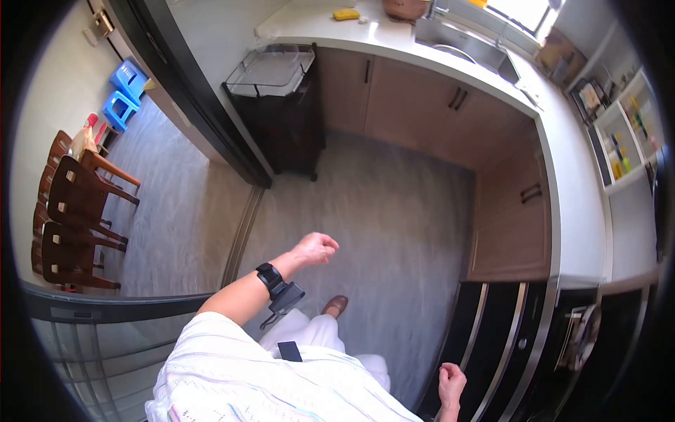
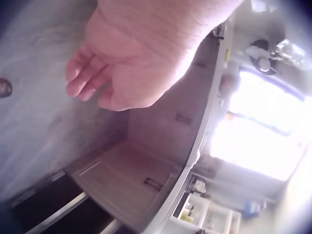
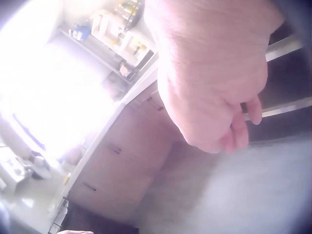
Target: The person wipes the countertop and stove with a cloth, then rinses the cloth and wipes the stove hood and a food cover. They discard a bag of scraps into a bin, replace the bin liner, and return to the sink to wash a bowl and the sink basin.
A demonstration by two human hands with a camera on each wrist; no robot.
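Note:
My left hand (image 1: 314, 249) hangs over the grey floor in front of my body, its fingers loosely curled around nothing. In the left wrist view the same hand (image 2: 131, 63) shows its palm side and bent fingers, with no object among them. At the lower right of the head view, my right hand (image 1: 451, 385) hangs beside the black drawer fronts (image 1: 492, 330). The right wrist view shows this hand (image 3: 214, 83) with its fingers hanging loosely bent and nothing held. A black strap with a camera (image 1: 281, 292) sits on my left wrist.
A white countertop (image 1: 394, 49) with a sink (image 1: 467, 53) runs over wooden cabinets (image 1: 415, 98). A dark trolley (image 1: 281, 126) stands by the door frame (image 1: 190, 77). Wooden chairs (image 1: 74, 197) and blue stools (image 1: 121, 107) are beyond the doorway. A wall shelf (image 1: 626, 133) hangs at right.

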